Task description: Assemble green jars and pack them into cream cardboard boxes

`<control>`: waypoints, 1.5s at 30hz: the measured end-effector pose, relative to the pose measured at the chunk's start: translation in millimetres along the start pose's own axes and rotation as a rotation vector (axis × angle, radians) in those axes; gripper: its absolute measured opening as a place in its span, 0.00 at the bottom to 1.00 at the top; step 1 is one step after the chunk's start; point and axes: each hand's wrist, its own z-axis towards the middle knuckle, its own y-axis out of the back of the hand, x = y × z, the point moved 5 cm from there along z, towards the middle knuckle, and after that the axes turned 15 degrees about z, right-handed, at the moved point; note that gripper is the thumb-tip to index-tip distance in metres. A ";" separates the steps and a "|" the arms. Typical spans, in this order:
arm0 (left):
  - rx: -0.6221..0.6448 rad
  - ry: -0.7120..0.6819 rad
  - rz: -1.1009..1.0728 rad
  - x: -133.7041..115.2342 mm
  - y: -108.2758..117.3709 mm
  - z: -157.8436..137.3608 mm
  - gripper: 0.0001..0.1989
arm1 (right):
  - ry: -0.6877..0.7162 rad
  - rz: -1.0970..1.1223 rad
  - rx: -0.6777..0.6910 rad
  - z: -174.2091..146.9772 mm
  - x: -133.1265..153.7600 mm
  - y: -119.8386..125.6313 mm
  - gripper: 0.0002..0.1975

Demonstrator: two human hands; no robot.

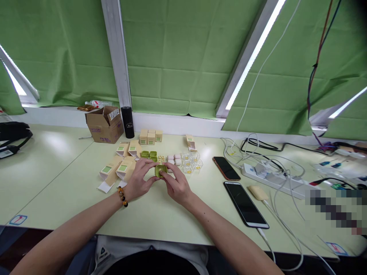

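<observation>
Both hands hold one small square green cup point(161, 168) just above the table. My left hand point(140, 178) grips its left side between fingers and thumb. On the right side, my right hand point(177, 184) closes around it, with fingertips at its opening. Just behind are several more green cups point(145, 154), tiny yellowish pieces point(161, 157), pale pink round pieces point(177, 162) and several clear cups point(187, 168) with yellow bottoms. Opened beige cartons point(111, 168) with green labels lie left of my left hand. Whether anything sits inside the held cup, I cannot tell.
Closed small boxes point(151, 137) stand at the back beside a black bottle point(127, 122) and a cardboard box point(104, 124). Another opened carton point(190, 143) lies behind. To the right are two phones point(246, 204), a power strip point(269, 177) and tangled cables.
</observation>
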 end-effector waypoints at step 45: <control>0.471 0.524 -0.456 12.6 -27.5 -4.1 0.36 | -0.312 0.121 0.063 -7.4 -12.7 -9.2 0.25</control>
